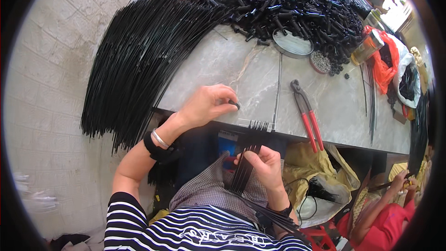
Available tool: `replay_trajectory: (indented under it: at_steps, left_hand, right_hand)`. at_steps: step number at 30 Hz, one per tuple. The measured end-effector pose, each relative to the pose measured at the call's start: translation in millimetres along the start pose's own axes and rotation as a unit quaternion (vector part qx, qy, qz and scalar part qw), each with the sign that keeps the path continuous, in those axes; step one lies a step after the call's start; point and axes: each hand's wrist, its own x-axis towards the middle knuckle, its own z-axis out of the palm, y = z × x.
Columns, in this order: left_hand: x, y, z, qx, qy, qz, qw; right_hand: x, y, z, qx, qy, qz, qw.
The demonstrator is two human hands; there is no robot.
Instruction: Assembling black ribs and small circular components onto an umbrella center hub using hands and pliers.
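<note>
My left hand (206,106) is raised just over the table's near edge, with thumb and fingers pinched on a small black piece (235,104). Lower down, above my lap, my right hand (265,165) grips a bundle of thin black rods (240,177). Some rods run down across my lap toward my right forearm. At the table edge, between my two hands, a row of thin dark tips (259,125) shows beside fine pale wires. On the tabletop (251,76), to the right of my left hand, lie pincers (305,114) with red handles.
A large stack of long black rods (139,60) overhangs the table's left side. Behind lies a heap of black tubular parts (278,4), with a round dish (292,44) and a bowl of small metal bits (320,61). Bags (388,60) stand right; another person (383,216) sits lower right.
</note>
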Motion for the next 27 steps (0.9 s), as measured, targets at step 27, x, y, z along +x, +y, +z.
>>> replay_trajectory:
  at_steps: [27]
  left_hand:
    - [-64, -12, 29, -0.611, 0.001, -0.167, 0.774]
  right_hand:
    - [-8, 0, 26, -0.051, -0.009, -0.001, 0.999]
